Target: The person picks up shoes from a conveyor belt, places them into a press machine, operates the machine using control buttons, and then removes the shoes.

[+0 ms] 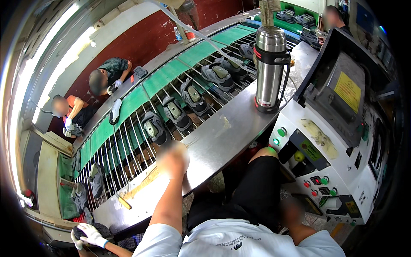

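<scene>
Both hands are blurred, grip unreadable: the left hand (172, 156) rests on the brushed steel ledge (222, 132) beside grey shoes (155, 127) riding the roller conveyor (128, 141); the right hand (292, 210) hangs by the white control panel (325, 171).

My left hand (172, 157) blurs at the steel shelf (222, 137) edge, grip unreadable. My right hand (292, 210), at five o'clock, smears too. A gloved hand (87, 234) enters at seven o'clock, its owner cropped.

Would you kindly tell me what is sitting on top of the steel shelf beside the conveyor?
On the steel shelf stands a tall metal flask, upright near the far end. The left hand rests on its near part, blurred, so anything beneath that hand is hidden.
</scene>
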### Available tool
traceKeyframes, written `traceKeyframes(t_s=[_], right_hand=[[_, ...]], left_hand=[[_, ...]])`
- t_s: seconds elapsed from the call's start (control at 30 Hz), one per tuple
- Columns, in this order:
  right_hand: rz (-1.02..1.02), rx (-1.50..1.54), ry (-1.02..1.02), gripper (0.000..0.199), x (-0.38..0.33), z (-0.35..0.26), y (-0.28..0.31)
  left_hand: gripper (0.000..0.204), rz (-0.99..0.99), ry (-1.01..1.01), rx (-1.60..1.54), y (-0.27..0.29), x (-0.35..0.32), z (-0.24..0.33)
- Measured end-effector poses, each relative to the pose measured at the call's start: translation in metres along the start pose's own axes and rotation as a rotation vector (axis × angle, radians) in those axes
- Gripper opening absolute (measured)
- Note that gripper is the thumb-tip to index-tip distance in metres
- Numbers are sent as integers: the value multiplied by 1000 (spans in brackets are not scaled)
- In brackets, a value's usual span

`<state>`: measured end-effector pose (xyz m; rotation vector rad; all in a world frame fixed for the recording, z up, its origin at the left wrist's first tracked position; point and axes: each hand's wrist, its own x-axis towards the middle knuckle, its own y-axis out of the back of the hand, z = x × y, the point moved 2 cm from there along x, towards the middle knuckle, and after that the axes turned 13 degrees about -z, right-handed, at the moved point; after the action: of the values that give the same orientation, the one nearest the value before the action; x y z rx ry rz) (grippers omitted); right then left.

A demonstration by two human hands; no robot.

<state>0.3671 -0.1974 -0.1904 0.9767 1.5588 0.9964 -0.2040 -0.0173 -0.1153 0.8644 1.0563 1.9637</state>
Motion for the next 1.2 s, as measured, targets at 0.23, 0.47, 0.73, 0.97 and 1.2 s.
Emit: traceKeyframes(t_s=[0.23, 0.47, 0.73, 0.97, 1.2], right_hand=[[127, 4, 22, 27, 0, 26, -69], [110, 26, 0, 28, 1, 26, -70], [-61, 77, -115, 21, 6, -13, 21], [278, -4, 4, 19, 3, 31, -84], [208, 64, -152, 22, 9, 75, -137]], left_hand=[[19, 125, -155, 101, 5, 1, 12], [15, 97, -48, 104, 5, -2, 12], [12, 143, -30, 151, 2, -7, 3], [11, 142, -180, 147, 7, -6, 17], [16, 24, -195, 37, 10, -14, 19]])
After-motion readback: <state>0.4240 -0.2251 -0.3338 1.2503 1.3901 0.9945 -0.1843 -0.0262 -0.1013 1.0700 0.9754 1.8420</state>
